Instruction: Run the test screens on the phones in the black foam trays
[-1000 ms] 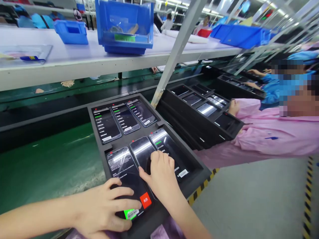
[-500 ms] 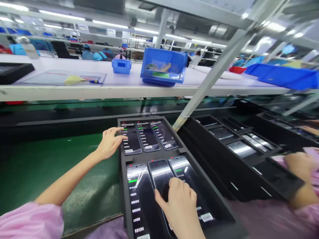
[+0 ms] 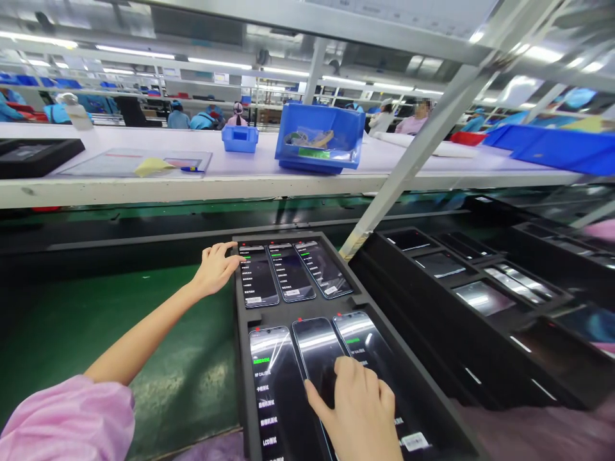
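A black foam tray holds several smartphones in two rows, screens up. My left hand reaches to the tray's upper left edge, fingers stretched and apart, fingertips at the edge of the far-left smartphone. Over the near row, my right hand spans the dark-screened middle smartphone. Its thumb lies at that phone's left edge and its curled fingers at the right side, their tips hidden. Lists with a green top line show on the near-left smartphone and near-right smartphone.
More black trays of phones stand at the right, past a slanted metal post. Behind, a white shelf carries blue bins, a sheet and a pen. Green conveyor surface lies left. Several people sit farther back.
The view has tilted slightly, so the scene sits a little lower and farther right. Both hands stay at the same phones. A neighbour's hand at the right has left the nearest tray there.
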`<state>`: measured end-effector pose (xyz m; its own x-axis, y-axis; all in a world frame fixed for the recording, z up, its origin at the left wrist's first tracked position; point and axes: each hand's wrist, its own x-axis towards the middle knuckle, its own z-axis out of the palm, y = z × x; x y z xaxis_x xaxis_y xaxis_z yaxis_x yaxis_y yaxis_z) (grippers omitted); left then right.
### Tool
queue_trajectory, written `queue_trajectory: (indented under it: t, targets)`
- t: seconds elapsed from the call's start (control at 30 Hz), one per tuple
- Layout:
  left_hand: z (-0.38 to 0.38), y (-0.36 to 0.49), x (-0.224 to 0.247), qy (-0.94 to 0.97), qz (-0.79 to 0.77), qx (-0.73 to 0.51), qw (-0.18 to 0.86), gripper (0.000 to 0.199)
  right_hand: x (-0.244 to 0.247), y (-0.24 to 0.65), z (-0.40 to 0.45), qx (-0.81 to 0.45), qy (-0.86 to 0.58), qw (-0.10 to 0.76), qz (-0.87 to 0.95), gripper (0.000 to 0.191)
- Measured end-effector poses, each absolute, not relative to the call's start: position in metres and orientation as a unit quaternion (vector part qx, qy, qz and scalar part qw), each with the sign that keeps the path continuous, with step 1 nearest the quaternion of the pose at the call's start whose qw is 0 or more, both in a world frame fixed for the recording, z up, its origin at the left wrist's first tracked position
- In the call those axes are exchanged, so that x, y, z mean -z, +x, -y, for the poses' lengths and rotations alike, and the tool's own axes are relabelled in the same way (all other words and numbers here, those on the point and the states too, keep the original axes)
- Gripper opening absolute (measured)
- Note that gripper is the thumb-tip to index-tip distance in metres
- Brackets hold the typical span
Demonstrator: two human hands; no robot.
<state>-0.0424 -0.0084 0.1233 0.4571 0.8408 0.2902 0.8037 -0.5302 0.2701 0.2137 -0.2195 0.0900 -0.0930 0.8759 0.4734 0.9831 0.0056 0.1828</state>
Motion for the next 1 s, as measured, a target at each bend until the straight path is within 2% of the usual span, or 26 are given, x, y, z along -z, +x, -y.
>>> queue_trajectory:
  t: [0.13, 0.2, 0.33, 0.43, 0.53, 1.0]
  targets:
    - [0.009, -0.042, -0.123, 0.854, -0.478, -0.195, 0.065, 0.045, -0.116, 0.236, 0.216, 0.227, -0.627, 0.161, 0.728, 0.044]
    - [0.009, -0.040, -0.123, 0.840, -0.483, -0.226, 0.099, 0.041, -0.138, 0.249, 0.199, 0.221, -0.622, 0.185, 0.728, 0.044]
    - [0.005, -0.024, -0.118, 0.706, -0.536, -0.382, 0.261, 0.030, -0.167, 0.257, 0.127, 0.120, -0.579, 0.161, 0.790, 0.034]
    - [-0.001, -0.004, -0.112, 0.604, -0.575, -0.449, 0.322, 0.037, -0.161, 0.248, 0.064, 0.045, -0.556, 0.083, 0.826, 0.037]
    - [-0.004, 0.013, -0.107, 0.557, -0.586, -0.473, 0.350, 0.045, -0.143, 0.236, 0.020, 0.040, -0.549, 0.065, 0.832, 0.041]
    - [-0.004, 0.021, -0.097, 0.491, -0.578, -0.534, 0.375, 0.046, -0.126, 0.290, -0.008, 0.069, -0.602, 0.106, 0.789, 0.042]
